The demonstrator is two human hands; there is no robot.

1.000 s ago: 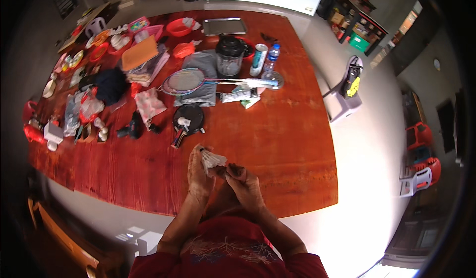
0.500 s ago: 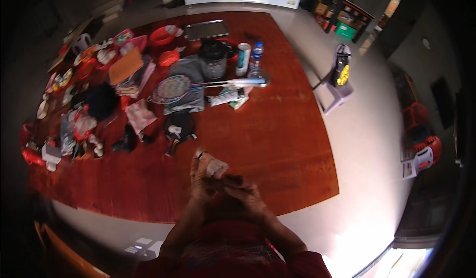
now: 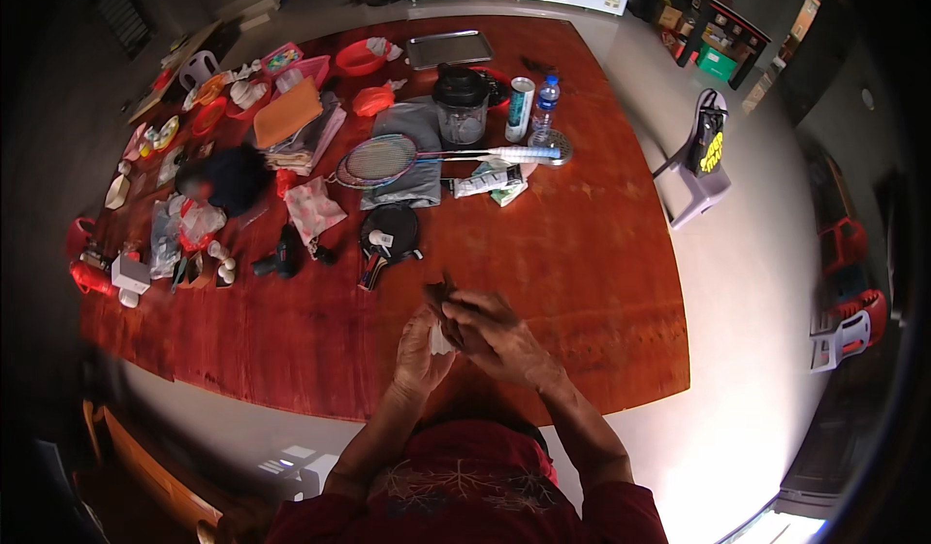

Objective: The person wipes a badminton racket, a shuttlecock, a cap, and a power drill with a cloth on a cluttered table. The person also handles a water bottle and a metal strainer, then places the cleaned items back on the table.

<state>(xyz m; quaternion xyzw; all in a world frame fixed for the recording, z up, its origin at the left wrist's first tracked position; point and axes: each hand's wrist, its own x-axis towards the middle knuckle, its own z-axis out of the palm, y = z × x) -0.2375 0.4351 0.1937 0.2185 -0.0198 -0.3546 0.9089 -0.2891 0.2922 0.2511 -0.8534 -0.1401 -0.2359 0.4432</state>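
A: What is in the hands?
B: The left hand holds a white shuttlecock — the right hand pinches a dark brown piece, close beside it.
A: And around them?
B: From the hands, a black paddle lies at eleven o'clock on the red-brown table; a bottle stands at one o'clock — a lilac chair at two.

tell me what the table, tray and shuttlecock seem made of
Table: wood, probably varnished; reddish-brown, streaky, softly shiny.
Tray: likely metal, smooth; silvery-grey with a bright rim.
Shuttlecock: only part of its white skirt shows, looking matte; feather or plastic, I can't tell.
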